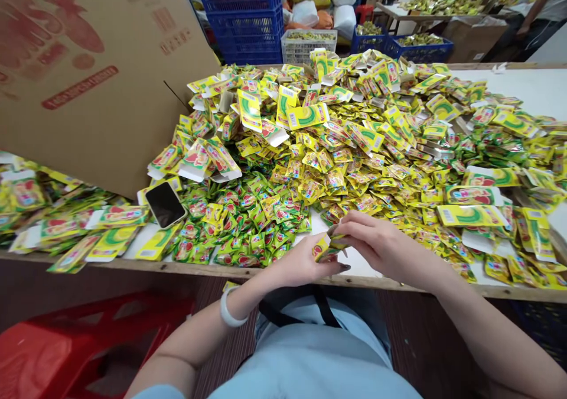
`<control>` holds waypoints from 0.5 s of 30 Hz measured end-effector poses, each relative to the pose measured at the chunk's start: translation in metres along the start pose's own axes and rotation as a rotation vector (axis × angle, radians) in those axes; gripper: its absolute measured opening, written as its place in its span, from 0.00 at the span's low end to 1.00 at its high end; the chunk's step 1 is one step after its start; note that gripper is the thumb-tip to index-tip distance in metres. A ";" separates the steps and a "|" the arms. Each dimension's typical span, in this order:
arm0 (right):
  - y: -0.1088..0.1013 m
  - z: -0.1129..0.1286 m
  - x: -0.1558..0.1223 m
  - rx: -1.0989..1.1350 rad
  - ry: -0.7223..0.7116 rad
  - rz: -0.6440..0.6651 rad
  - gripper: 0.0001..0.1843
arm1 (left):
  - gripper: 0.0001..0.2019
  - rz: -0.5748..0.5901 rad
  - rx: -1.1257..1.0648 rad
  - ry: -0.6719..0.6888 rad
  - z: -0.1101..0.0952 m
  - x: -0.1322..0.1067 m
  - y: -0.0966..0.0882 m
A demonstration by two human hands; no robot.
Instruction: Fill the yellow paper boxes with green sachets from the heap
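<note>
Close to the table's front edge, my left hand (301,263) is closed around a small yellow carton (321,247) with red print. My right hand (381,244) meets it from the right, its fingertips pinched at the carton's upper end; they partly hide what lies between them. Just left of my hands is a heap of small green sachets (248,221) with red prints. Beyond and to the right spreads a pile of yellow sachets (367,183). Flat yellow-and-green cartons (308,116), several with white flaps open, lie over the pile.
A large brown cardboard box (101,91) stands at the left, with a phone (166,205) near its lower corner. Below is a red plastic stool (44,352). Blue crates (245,26), stacked sacks (305,12) and another person (538,18) are in the background.
</note>
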State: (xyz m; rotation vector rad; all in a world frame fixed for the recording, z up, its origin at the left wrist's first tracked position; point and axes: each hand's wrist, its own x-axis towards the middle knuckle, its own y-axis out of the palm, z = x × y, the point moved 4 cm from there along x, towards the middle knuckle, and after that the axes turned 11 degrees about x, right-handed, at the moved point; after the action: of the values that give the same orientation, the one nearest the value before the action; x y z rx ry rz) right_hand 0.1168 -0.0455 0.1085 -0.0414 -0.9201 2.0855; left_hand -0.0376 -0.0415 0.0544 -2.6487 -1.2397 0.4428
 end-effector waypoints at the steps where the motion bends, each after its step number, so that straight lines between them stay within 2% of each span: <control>1: 0.002 0.000 0.002 -0.004 0.009 0.001 0.13 | 0.13 0.000 -0.004 0.004 0.001 0.001 0.001; 4: 0.008 0.003 0.004 0.022 -0.051 -0.143 0.08 | 0.12 0.035 -0.102 0.018 0.005 0.001 0.003; 7: 0.014 0.001 -0.004 0.044 -0.114 -0.309 0.05 | 0.12 0.162 -0.214 -0.007 0.011 -0.002 0.006; 9: 0.020 -0.001 -0.013 0.049 -0.112 -0.356 0.07 | 0.13 0.255 -0.264 -0.051 0.013 -0.007 0.009; 12: 0.032 -0.001 -0.024 0.152 -0.063 -0.289 0.10 | 0.17 0.366 -0.300 -0.094 0.013 -0.013 0.021; 15: 0.040 0.002 -0.030 0.328 0.041 -0.170 0.14 | 0.19 0.322 -0.321 -0.059 0.016 -0.010 0.034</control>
State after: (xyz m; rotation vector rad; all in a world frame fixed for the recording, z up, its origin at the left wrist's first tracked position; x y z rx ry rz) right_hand 0.1081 -0.0830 0.0764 0.1595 -0.5285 2.0423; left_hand -0.0250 -0.0706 0.0315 -3.1491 -0.9683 0.3987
